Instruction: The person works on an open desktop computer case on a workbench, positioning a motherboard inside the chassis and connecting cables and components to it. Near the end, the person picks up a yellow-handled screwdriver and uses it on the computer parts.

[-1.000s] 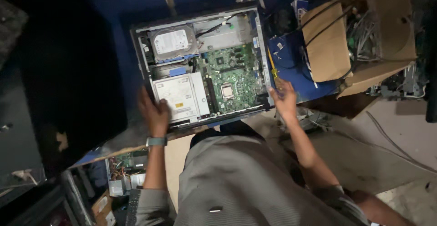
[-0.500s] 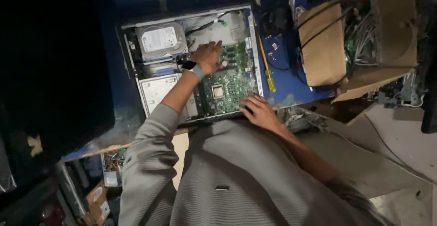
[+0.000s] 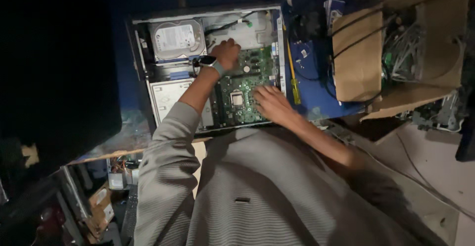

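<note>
Motherboard (image 3: 245, 87) under both hands, left hand (image 3: 225, 54) top, right hand (image 3: 269, 105) bottom-right

The computer case (image 3: 208, 68) lies flat on the blue bench (image 3: 316, 77) with its side off. Inside sits a green board (image 3: 245, 90) with a small square chip (image 3: 237, 99). A silver drive (image 3: 177, 39) sits in the far corner.

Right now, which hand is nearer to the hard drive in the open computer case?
Left. The left hand is on the motherboard's top edge, just right of the hard drive; the right hand rests lower, at the board's right edge.
</note>
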